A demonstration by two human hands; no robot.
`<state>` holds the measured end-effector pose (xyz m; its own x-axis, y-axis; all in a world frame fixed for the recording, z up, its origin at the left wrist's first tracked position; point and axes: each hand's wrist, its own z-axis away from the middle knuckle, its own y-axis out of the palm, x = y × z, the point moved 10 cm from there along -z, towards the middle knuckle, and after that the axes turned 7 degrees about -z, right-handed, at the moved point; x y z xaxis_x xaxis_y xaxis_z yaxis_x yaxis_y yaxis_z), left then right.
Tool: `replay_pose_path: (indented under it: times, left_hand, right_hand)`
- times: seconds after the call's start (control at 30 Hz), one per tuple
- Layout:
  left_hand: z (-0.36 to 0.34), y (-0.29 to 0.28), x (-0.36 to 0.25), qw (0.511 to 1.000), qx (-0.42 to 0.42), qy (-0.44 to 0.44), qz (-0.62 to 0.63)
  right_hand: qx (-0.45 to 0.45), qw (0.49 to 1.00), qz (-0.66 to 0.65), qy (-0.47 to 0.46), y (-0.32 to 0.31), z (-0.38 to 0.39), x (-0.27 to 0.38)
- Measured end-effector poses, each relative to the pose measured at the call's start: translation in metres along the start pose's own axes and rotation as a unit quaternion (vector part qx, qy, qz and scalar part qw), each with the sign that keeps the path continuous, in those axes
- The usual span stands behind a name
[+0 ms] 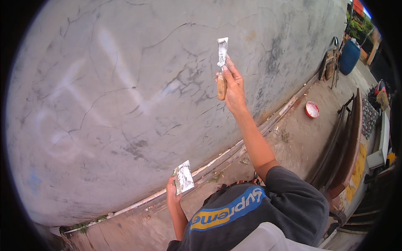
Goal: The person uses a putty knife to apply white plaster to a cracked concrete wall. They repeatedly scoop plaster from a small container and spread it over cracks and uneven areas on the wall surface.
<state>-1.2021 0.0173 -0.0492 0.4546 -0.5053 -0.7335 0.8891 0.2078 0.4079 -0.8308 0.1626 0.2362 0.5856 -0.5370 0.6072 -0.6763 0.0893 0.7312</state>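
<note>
Wall (125, 46): stood cracked and grey.
Plate (184, 178): sat low, white-smeared, fingers of the left hand (171, 189) clamped at its edge.
Scraper (222, 56): was raised near the wall, right hand (234, 85) clamped on it; tilting could have dropped its paste (223, 40).

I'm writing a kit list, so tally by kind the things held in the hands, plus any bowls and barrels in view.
Putty knife in right hand: 1
Flat plate in left hand: 1
Red bowl: 1
Blue barrel: 1
Total: 4
</note>
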Motion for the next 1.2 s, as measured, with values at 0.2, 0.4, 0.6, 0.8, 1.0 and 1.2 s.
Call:
replay_pose_path:
  times: [0.2,0.4,0.6,0.8,1.0,1.2]
  left_hand:
    - [0.009,-0.037,0.0,0.999,-0.015,-0.015,-0.038]
    - [0.004,-0.051,0.01,0.999,-0.013,-0.045,-0.017]
    - [-0.009,-0.049,0.004,0.998,0.016,-0.033,-0.043]
    - [-0.018,-0.034,-0.001,0.997,0.0,-0.044,-0.058]
    - [-0.028,-0.009,0.004,0.995,0.037,-0.058,-0.073]
    - [-0.03,0.004,0.019,0.991,0.074,-0.086,-0.069]
  right_hand:
    - [0.001,0.901,0.291,-0.322,0.063,-0.01,0.02]
    - [-0.036,0.868,0.327,-0.372,0.076,-0.021,0.018]
    - [-0.041,0.794,0.408,-0.449,0.089,-0.018,0.021]
    - [-0.025,0.748,0.497,-0.44,0.099,-0.002,0.019]
    - [0.067,0.795,0.519,-0.306,0.106,0.014,0.055]
    - [0.002,0.735,0.545,-0.402,0.119,-0.003,0.057]
